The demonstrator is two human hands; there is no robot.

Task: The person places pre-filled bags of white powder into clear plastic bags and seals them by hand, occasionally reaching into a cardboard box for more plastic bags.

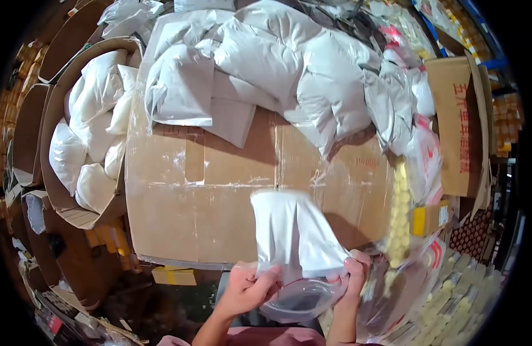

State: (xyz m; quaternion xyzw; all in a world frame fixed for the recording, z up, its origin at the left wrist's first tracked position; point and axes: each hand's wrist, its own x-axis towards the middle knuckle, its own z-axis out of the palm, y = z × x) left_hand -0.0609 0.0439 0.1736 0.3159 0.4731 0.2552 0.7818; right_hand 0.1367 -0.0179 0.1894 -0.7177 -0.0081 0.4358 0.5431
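A white plastic pouch [294,236] stretches between my two hands at the front of the cardboard-topped surface, its far end raised and blurred. My left hand [248,288] is closed on the pouch's near left corner, with the thumb on top. On the opposite corner, my right hand [356,272] pinches the edge between thumb and fingers. Just below the pouch, between both hands, hangs a clear plastic bag [300,300] with a red line along its mouth. Its rim runs right by the fingers of both hands and overlaps the pouch's near edge.
Filled white bags [260,57] are heaped along the back of the cardboard surface [191,219]. More stand in an open carton [64,207] at left. On the right are an upright cardboard box [450,127], a yellow-taped box [430,219] and clear bags of pale-yellow items [398,219].
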